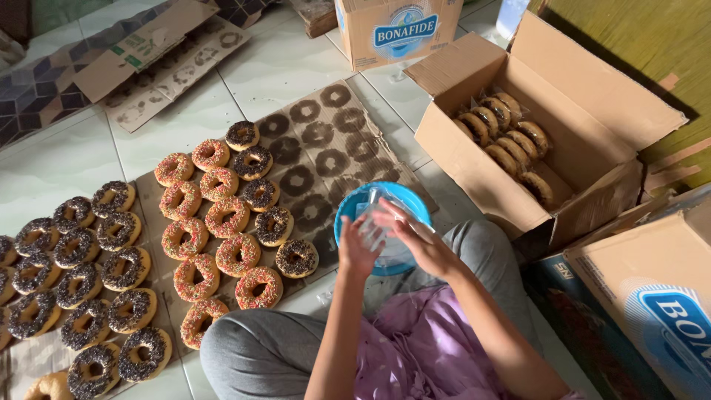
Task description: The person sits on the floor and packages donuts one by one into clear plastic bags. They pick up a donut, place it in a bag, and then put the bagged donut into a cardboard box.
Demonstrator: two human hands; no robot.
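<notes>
I keep both hands, left hand and right hand, pinching clear plastic bag above blue bowl; rub film apart gently, mouth toward sprinkled donuts.

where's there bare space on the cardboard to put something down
Bare patch: the ring-stained cardboard sheet between the sprinkled doughnuts and the open box. Also the tiles above. Crowded: left rows of chocolate doughnuts.
</notes>
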